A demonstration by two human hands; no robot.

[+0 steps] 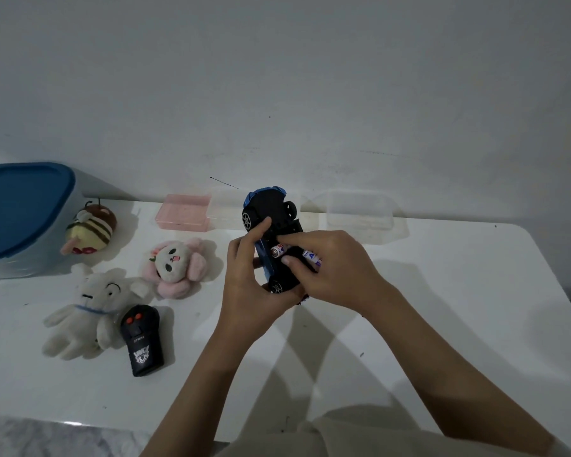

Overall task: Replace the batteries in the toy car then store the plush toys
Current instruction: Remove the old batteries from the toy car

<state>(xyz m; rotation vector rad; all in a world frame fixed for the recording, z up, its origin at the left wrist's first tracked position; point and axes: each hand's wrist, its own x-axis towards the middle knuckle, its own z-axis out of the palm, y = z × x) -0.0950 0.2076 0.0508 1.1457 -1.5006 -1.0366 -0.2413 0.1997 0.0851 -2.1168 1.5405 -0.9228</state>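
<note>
Looking down from the head camera, the toy car (pixel 271 239) is held upside down above the white table (pixel 442 291), its black underside and wheels facing up and its blue body showing along the left edge and at the far end. The left hand (pixel 254 291) cups the car from below and from the left, its fingers curled round the near end and its thumb stretched up along the side toward the far front wheel. The right hand (pixel 330 268) comes in from the right over the chassis, with its forefinger and thumb pinching a battery (pixel 277 251) that lies across the open compartment; a second battery (pixel 312 258) with a white and purple label shows just beside it, under the same fingers, though whether it is seated or loose cannot be told. Left of the hands, well apart from the car, lie three plush toys: a pink and grey one (pixel 175 267), a white one (pixel 89 311) and a striped bee-like one (pixel 89 230). A black remote control (pixel 141 341) rests just beside the white plush. A blue-lidded storage bin (pixel 20 212) stands at the far left, and a pink box (pixel 185 212) and a clear box (pixel 360 209) sit against the wall.
</note>
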